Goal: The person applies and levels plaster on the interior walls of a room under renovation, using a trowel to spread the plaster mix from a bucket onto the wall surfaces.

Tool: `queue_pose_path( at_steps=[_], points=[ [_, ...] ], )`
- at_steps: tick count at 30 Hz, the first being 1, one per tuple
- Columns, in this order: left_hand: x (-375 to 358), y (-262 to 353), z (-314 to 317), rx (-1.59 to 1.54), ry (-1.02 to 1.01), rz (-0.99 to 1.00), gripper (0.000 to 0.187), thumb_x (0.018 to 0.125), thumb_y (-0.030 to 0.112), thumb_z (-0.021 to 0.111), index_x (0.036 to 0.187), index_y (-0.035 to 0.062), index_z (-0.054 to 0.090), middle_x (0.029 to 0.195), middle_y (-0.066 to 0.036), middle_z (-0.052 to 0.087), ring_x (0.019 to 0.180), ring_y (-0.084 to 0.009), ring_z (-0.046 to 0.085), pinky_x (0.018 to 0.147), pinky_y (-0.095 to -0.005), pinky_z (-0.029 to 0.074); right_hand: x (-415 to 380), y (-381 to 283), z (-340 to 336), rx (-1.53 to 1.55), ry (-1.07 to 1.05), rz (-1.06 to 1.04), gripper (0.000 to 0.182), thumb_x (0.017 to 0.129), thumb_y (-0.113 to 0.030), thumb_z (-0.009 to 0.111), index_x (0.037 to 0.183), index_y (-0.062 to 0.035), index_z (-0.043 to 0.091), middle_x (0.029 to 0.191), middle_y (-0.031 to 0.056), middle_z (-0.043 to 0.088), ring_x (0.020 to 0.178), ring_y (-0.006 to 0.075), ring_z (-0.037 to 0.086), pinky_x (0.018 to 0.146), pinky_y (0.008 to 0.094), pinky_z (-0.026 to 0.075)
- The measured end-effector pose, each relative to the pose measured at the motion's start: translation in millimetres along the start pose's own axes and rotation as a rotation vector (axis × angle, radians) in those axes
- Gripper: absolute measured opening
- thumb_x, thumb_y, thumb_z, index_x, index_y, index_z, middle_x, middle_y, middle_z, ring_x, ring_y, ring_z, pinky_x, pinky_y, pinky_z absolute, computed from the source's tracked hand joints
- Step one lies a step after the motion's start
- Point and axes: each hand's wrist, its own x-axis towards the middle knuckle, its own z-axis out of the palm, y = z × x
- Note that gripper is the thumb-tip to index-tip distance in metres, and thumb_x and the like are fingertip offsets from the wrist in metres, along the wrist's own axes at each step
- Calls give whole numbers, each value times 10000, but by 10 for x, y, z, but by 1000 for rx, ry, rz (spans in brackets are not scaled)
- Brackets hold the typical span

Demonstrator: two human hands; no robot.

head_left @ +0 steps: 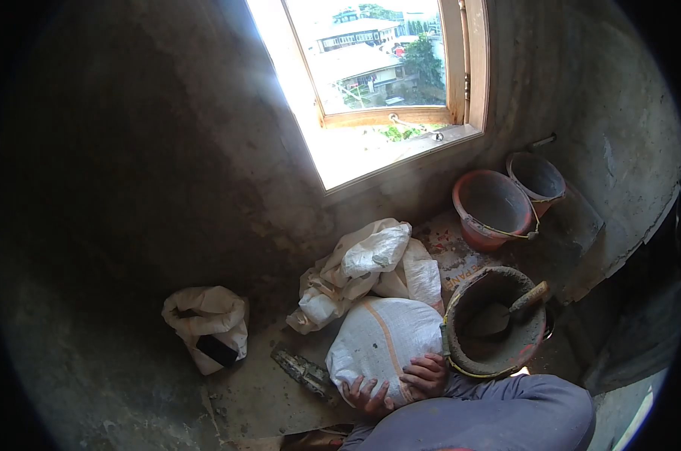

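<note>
Clutching the near end of a filled white sack [382, 342], both hands work low at the bottom of the view. The left hand [368, 395] lies under the sack's lower edge with its fingers spread against the woven cloth, and the right hand [426, 375] curls over the same edge just beside it, so each grip is closed on the sack. The sack rests on the concrete floor [258, 391], leaning away from the hands toward the wall beneath the window [385, 68].

Just right of the right hand stands a mortar-caked bucket [498, 323] with a trowel [520, 302] lying inside it, handle pointing up and right. Beyond the sack, farther from the hands, a heap of crumpled empty sacks [370, 267] lies against the wall. Past the bucket, well apart from the hands, two more buckets sit in the corner: an orange bucket [490, 210] and a smaller bucket [537, 177] behind it. Left of the left hand a flat dirty tool [301, 368] lies on the floor, and farther left an open white bag [209, 323] stands alone.
</note>
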Motion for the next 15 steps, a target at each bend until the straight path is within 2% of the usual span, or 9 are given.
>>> queue_pose_path(
  at_steps=[7, 12, 15],
  points=[
    [-8, -13, 12, 9, 13, 15, 340, 871, 403, 506, 980, 199, 755, 1026, -61, 631, 1146, -337, 522, 1091, -677, 236, -9, 5, -9, -8, -27, -1, 291, 839, -359, 597, 1021, -184, 742, 1044, -25, 698, 1049, 163, 636, 1003, 369, 383],
    [-28, -14, 9, 3, -7, -2, 399, 943, 466, 456, 981, 202, 752, 1026, -62, 630, 1149, -336, 520, 1092, -676, 229, -15, 4, 18, -15, -9, -1, 293, 845, -361, 588, 1016, -182, 745, 1048, -25, 699, 1046, 162, 637, 999, 368, 384],
    [-24, -2, 6, -3, -11, -13, 405, 948, 471, 453, 992, 199, 749, 1036, -63, 626, 1154, -336, 517, 1094, -677, 223, -34, 5, 20, -14, -12, 3, 295, 853, -359, 579, 1015, -180, 747, 1044, -25, 701, 1045, 163, 637, 998, 368, 383]
  ],
)
